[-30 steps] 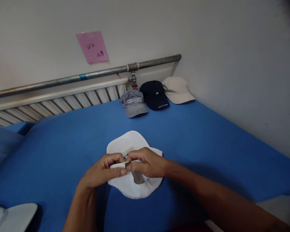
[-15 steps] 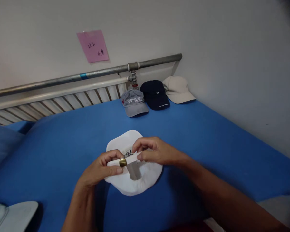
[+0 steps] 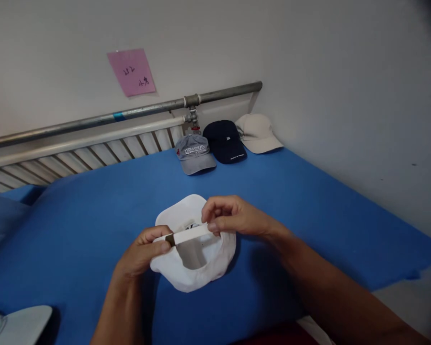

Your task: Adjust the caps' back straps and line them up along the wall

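A white cap (image 3: 190,273) lies upside down on the blue bed sheet (image 3: 290,201), its opening toward me. My left hand (image 3: 145,251) pinches the cap's back edge at the dark buckle (image 3: 170,238). My right hand (image 3: 233,218) pinches the far end of the white adjusting strap (image 3: 190,235), which stretches straight between the two hands above the cap's opening.
Three caps stand in a row at the back by the wall: grey (image 3: 194,153), dark navy (image 3: 224,141), beige (image 3: 256,133). A pipe (image 3: 129,114) and slatted rail run behind them. A pink note (image 3: 131,72) hangs on the wall. Another pale cap (image 3: 17,326) lies at lower left.
My hands were together at the buckle. The right hand has moved right, and more of the strap now shows between the two hands. The buckle stays at my left fingers.
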{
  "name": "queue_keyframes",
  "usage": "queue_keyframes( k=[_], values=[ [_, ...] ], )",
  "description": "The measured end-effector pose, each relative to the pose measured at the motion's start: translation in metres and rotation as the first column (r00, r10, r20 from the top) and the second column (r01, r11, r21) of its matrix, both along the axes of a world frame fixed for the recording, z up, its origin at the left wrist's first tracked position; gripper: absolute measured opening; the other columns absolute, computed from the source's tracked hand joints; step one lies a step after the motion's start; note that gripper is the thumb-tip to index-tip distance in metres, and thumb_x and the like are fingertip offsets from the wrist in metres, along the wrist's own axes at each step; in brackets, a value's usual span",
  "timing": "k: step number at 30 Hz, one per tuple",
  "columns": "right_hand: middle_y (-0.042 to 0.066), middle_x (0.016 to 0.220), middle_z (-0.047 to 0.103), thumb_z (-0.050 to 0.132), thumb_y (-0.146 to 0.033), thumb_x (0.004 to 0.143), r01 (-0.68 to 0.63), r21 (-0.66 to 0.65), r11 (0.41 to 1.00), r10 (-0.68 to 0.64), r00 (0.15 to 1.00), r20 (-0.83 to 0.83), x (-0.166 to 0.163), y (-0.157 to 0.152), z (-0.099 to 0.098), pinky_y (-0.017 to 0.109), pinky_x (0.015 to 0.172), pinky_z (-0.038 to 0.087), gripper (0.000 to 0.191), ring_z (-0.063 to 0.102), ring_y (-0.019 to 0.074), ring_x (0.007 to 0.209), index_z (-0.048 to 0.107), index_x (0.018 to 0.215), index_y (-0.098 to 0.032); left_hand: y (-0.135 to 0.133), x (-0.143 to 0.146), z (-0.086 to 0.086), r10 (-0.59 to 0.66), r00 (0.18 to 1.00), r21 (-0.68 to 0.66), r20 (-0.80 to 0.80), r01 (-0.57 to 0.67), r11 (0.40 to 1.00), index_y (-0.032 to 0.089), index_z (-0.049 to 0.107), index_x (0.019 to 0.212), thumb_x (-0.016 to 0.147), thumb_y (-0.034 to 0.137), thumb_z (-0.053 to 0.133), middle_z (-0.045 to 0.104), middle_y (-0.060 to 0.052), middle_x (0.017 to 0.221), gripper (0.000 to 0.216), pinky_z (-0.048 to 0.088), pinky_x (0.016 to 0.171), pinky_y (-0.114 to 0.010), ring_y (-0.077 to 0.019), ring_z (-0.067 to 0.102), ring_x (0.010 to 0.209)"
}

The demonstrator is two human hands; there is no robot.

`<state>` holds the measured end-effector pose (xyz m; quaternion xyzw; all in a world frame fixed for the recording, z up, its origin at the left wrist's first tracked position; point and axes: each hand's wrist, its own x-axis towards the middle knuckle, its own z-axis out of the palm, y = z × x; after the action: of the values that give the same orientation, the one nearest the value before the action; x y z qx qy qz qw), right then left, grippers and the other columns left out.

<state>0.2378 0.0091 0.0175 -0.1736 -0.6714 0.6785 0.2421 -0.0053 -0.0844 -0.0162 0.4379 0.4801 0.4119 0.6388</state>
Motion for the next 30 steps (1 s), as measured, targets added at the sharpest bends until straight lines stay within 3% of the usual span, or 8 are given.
queue_keyframes(
  k=[5, 9, 12, 17, 21, 25, 28, 30],
  values=[
    [-0.004, 0.067, 0.058, 0.069, -0.028, 0.076, 0.092, 0.148, 0.985, -0.108, 0.989, 0.103, 0.004, 0.004, 0.0, 0.022, 0.059, 0.037, 0.015, 0.05, 0.0081, 0.063, 0.065, 0.084, -0.016, -0.004, -0.001, -0.003, 0.088, 0.982, 0.075, 0.17, -0.102, 0.992, 0.018, 0.059, 0.061, 0.063, 0.049, 0.077, 0.052, 0.003, 0.05, 0.036, 0.031, 0.044, -0.021, -0.0088, 0.042, 0.044],
    [-0.002, 0.072, 0.06, 0.068, -0.027, 0.073, 0.244, 0.088, 0.966, -0.247, 0.969, 0.021, 0.009, 0.015, -0.002, 0.025, 0.066, 0.041, 0.012, 0.053, 0.0104, 0.068, 0.066, 0.081, -0.017, -0.008, -0.002, 0.002, 0.196, 0.923, 0.163, 0.33, -0.26, 0.952, 0.019, 0.053, 0.057, 0.061, 0.051, 0.079, 0.043, 0.005, 0.046, 0.041, 0.037, 0.046, -0.024, -0.0099, 0.041, 0.044],
    [0.0, 0.08, 0.066, 0.057, -0.021, 0.076, 0.357, 0.071, 0.931, -0.355, 0.934, -0.044, 0.008, 0.027, -0.012, 0.031, 0.08, 0.043, 0.012, 0.058, 0.0134, 0.08, 0.067, 0.083, -0.018, -0.01, -0.001, 0.009, 0.184, 0.856, 0.302, 0.483, -0.36, 0.883, 0.019, 0.045, 0.051, 0.067, 0.05, 0.074, 0.029, 0.006, 0.043, 0.045, 0.035, 0.044, -0.024, -0.008, 0.029, 0.039],
    [0.004, 0.119, 0.062, 0.048, -0.007, 0.065, 0.251, 0.195, 0.948, -0.261, 0.965, 0.026, -0.008, 0.029, -0.041, 0.039, 0.097, 0.039, 0.054, 0.055, 0.0185, 0.109, 0.062, 0.115, -0.023, -0.012, -0.004, 0.02, 0.272, 0.692, 0.324, 0.669, -0.601, 0.731, 0.019, 0.037, 0.051, 0.071, 0.048, 0.072, 0.012, 0.008, 0.041, 0.05, 0.023, 0.034, -0.021, -0.0067, 0.006, 0.037],
    [0.008, 0.141, 0.045, 0.052, -0.007, 0.067, 0.258, 0.351, 0.9, -0.273, 0.962, -0.005, -0.026, 0.019, -0.052, 0.043, 0.102, 0.037, 0.07, 0.043, 0.0224, 0.127, 0.046, 0.135, -0.025, -0.009, -0.002, 0.024, 0.215, 0.69, 0.399, 0.691, -0.613, 0.682, 0.019, 0.034, 0.05, 0.073, 0.048, 0.071, 0.006, 0.009, 0.039, 0.052, 0.014, 0.028, -0.019, -0.0049, 0.0, 0.033],
    [0.009, 0.146, 0.038, 0.055, -0.015, 0.077, 0.324, 0.4, 0.857, -0.338, 0.94, -0.039, -0.035, 0.019, -0.055, 0.044, 0.103, 0.037, 0.053, 0.039, 0.0229, 0.132, 0.051, 0.129, -0.025, -0.006, 0.007, 0.027, 0.194, 0.724, 0.46, 0.662, -0.597, 0.657, 0.017, 0.023, 0.046, 0.076, 0.052, 0.065, -0.001, 0.009, 0.035, 0.062, 0.008, 0.023, -0.018, -0.0035, -0.005, 0.028],
    [0.011, 0.137, 0.049, 0.058, -0.029, 0.082, 0.285, 0.437, 0.853, -0.301, 0.953, -0.033, -0.033, 0.022, -0.053, 0.045, 0.105, 0.034, 0.03, 0.045, 0.0235, 0.126, 0.062, 0.111, -0.021, -0.008, 0.006, 0.029, 0.242, 0.757, 0.473, 0.607, -0.589, 0.655, 0.017, 0.014, 0.047, 0.077, 0.057, 0.062, -0.008, 0.007, 0.035, 0.069, 0.006, 0.023, -0.02, -0.0049, -0.007, 0.029],
    [0.008, 0.115, 0.063, 0.055, -0.03, 0.083, 0.249, 0.432, 0.867, -0.268, 0.963, -0.018, -0.03, 0.02, -0.047, 0.043, 0.103, 0.034, 0.021, 0.054, 0.0217, 0.112, 0.065, 0.098, -0.02, -0.009, -0.005, 0.027, 0.222, 0.826, 0.462, 0.517, -0.488, 0.74, 0.017, 0.018, 0.048, 0.075, 0.066, 0.057, -0.005, 0.007, 0.036, 0.068, 0.012, 0.026, -0.019, -0.0054, -0.003, 0.031]
  ],
)
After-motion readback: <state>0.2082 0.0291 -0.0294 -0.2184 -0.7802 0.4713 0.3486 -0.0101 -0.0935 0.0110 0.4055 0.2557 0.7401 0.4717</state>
